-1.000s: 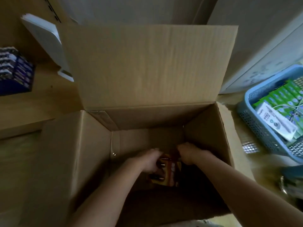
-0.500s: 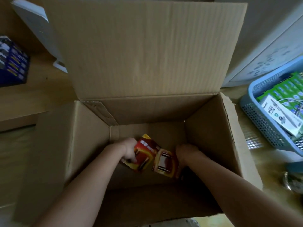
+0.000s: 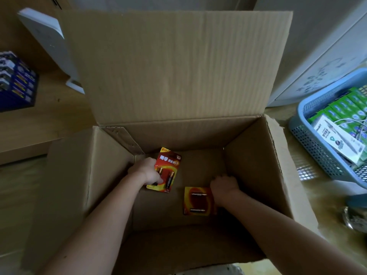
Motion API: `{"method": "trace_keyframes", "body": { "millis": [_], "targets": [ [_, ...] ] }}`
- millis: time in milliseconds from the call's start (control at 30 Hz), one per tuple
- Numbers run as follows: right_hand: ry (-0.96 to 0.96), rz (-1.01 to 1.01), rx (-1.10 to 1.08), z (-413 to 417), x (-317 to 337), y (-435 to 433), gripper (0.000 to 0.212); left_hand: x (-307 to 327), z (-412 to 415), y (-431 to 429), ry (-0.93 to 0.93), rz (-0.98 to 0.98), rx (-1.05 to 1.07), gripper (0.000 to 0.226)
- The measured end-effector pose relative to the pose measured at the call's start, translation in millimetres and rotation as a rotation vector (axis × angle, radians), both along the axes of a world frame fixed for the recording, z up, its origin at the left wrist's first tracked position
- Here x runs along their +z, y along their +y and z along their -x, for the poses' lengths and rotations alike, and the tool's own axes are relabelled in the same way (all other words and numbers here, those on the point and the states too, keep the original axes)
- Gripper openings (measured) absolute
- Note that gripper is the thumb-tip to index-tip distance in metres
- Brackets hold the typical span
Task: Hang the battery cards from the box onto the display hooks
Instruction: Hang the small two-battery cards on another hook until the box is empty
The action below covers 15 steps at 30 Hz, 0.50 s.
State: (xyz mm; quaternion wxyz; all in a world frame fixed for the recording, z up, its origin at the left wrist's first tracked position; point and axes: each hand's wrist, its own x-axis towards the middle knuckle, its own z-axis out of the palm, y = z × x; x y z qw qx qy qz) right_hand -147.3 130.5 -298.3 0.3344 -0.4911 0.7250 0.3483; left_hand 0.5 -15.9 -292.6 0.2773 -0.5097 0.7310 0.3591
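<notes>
Left hand [image 3: 146, 171] grips battery card [image 3: 167, 169] by left edge, upright in cardboard box [image 3: 258, 175]. Right hand [image 3: 224, 184] at corner of second card [image 3: 198, 201], flat on floor, near right; finger grip unclear. Likely light, stiff, slick: pinch edge.

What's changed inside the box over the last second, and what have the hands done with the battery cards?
The left hand has lifted one battery card up and leftward, gripping its lower left edge, so the two cards have come apart. The second card now lies flat on the box floor, and the right hand has shifted to its right; its grip cannot be told. The cardboard box and blue basket stayed put.
</notes>
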Motion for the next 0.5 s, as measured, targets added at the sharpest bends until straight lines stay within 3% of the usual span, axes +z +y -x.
{"method": "trace_keyframes", "body": {
  "millis": [100, 300, 500],
  "targets": [
    [-0.117, 0.049, -0.155, 7, 14, -5, 0.030, 4, 1, 1, 0.019, 0.038, 0.049, 0.042],
    [-0.401, 0.212, -0.461, 15, 47, -16, 0.028, 25, 1, 1, 0.036, 0.027, 0.122, 0.038],
    [-0.357, 0.438, -0.487, 19, 117, -21, 0.026, 75, -12, 12, 0.143, -0.039, 0.292, 0.049]
  ]
}}
